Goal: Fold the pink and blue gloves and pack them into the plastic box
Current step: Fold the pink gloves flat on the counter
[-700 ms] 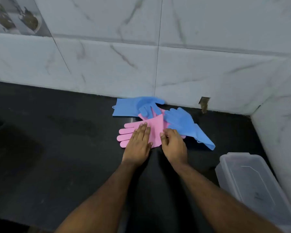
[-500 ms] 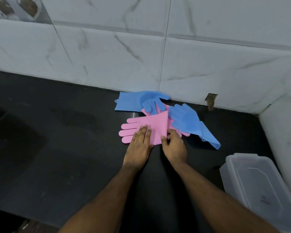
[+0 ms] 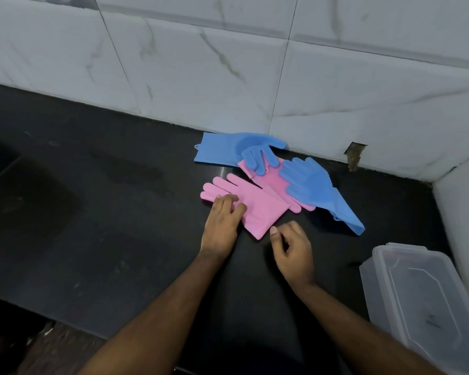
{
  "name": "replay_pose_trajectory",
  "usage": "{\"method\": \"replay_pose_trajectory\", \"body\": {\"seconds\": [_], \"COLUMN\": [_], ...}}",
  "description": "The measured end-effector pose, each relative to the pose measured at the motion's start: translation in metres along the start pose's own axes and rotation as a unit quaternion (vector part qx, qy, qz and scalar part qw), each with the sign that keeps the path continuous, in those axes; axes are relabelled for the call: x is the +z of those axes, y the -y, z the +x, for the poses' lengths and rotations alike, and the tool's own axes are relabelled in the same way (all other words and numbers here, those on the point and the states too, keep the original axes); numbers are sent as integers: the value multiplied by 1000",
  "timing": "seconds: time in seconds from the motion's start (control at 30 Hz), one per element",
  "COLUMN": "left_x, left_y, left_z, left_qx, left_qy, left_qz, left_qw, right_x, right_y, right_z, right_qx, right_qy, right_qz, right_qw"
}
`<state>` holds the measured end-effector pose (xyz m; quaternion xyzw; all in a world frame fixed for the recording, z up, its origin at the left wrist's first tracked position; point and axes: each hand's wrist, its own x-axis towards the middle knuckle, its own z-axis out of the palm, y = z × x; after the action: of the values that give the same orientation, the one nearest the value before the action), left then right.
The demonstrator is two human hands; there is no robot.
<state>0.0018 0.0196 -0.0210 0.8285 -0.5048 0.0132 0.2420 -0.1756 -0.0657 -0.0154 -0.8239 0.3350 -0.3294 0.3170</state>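
Note:
A pink glove (image 3: 257, 204) lies flat on the black counter, fingers pointing left, cuff toward me. My left hand (image 3: 222, 220) presses on its lower fingers and palm. My right hand (image 3: 293, 247) hovers just off the cuff corner, fingers loosely curled, holding nothing. A second pink glove (image 3: 275, 182) lies behind it, partly covered by two blue gloves: one (image 3: 228, 150) by the wall with its fingers bent down, the other (image 3: 317, 190) stretching toward the right. The clear plastic box (image 3: 423, 307), lid on, stands at the right near me.
A white marble-tiled wall (image 3: 228, 77) runs behind the counter and turns a corner at the right, beside the box. A chipped hole (image 3: 355, 155) shows at the wall's base. The dark countertop (image 3: 92, 212) stretches left; its front edge lies near the bottom.
The front pink glove now lies unfolded and turned with its cuff toward me. My right hand has let go of it and drawn back. My left hand has shifted onto its fingers.

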Motion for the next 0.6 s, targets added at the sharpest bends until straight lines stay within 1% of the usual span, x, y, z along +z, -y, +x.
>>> {"method": "replay_pose_trajectory", "body": {"seconds": [0.07, 0.13, 0.2, 0.3, 0.37, 0.43, 0.47, 0.53, 0.6], "left_x": [-2, -2, -3, 2, 2, -3, -2, -4, -11], "left_y": [1, 4, 2, 2, 1, 2, 5, 10, 11], "left_z": [-1, 1, 3, 4, 5, 6, 6, 10, 19], "left_qx": [6, 7, -40, -76, -79, -89, -85, -54, -33], "left_qy": [-16, -31, -18, -21, -13, 1, -5, -24, -44], "left_qz": [7, 3, -46, -111, -81, -103, -134, -162, -156], "left_qw": [1000, 999, 998, 991, 993, 991, 987, 985, 986], "right_x": [2, 4, 7, 12, 14, 15, 17, 19, 21], "right_y": [-4, -5, -8, -10, -10, -12, -14, -16, -17], "right_z": [2, 8, 14, 24, 31, 36, 38, 42, 43], "right_qx": [17, 60, 84, 59, 57, 59, 63, 63, 47], "right_qy": [-30, -30, -10, 19, 27, 24, 23, 19, 21], "right_qz": [2, -12, -32, -36, -16, -2, -3, -7, -11], "right_qw": [999, 998, 996, 997, 998, 998, 998, 998, 999]}}
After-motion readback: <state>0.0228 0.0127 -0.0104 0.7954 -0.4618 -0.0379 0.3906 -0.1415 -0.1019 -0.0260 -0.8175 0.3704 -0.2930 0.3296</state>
